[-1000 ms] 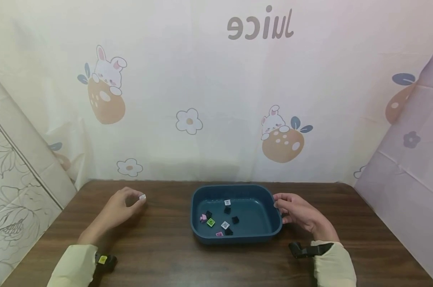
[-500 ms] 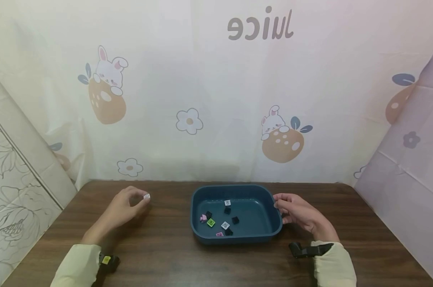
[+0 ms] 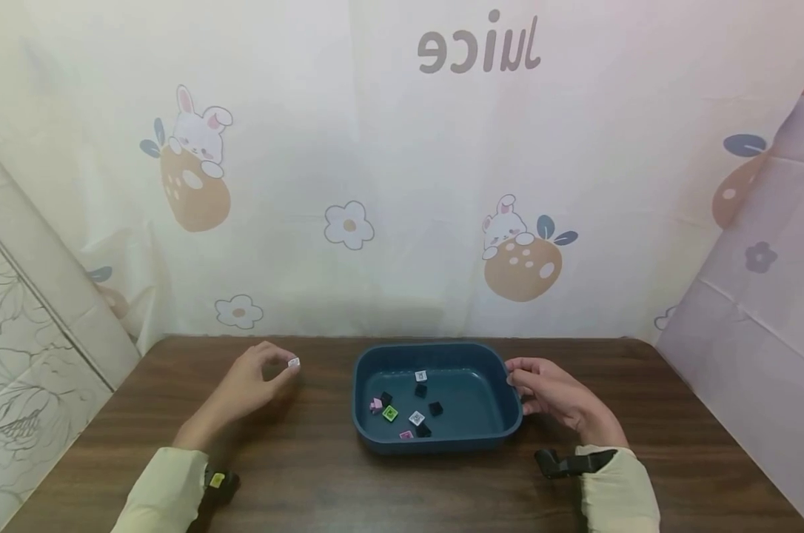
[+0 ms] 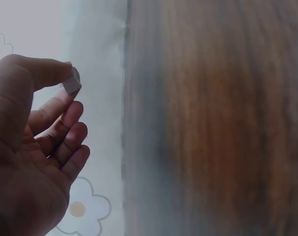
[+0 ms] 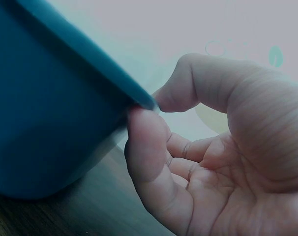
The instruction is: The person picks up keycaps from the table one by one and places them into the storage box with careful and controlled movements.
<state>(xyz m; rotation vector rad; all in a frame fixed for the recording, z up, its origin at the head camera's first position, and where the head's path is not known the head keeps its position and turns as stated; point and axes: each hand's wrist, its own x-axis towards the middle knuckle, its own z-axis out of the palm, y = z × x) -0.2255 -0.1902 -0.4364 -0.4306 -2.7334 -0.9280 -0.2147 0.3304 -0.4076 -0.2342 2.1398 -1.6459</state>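
Note:
My left hand (image 3: 252,383) pinches a small white keycap (image 3: 294,363) between thumb and index finger, above the left part of the table. In the left wrist view the white keycap (image 4: 72,81) shows tapered sides, and the other fingers are loosely bent behind it. A dark blue rectangular tray (image 3: 495,414) with rounded corners stands to the right. My right hand (image 3: 554,392) grips its right rim; in the right wrist view thumb and index finger (image 5: 148,132) meet at the rim's edge. Inside the tray lie several white, black, green (image 3: 390,414) and pink keycaps (image 3: 376,405).
The brown wooden table (image 3: 295,481) reaches back to a light patterned curtain (image 3: 415,244). More cloth (image 3: 742,318) hangs along the right side. Each wrist carries a black camera mount, such as the right one (image 3: 571,463).
My left hand has moved right toward the tray, carrying the white keycap. The right hand stays on the rim, and the tray and its contents look the same.

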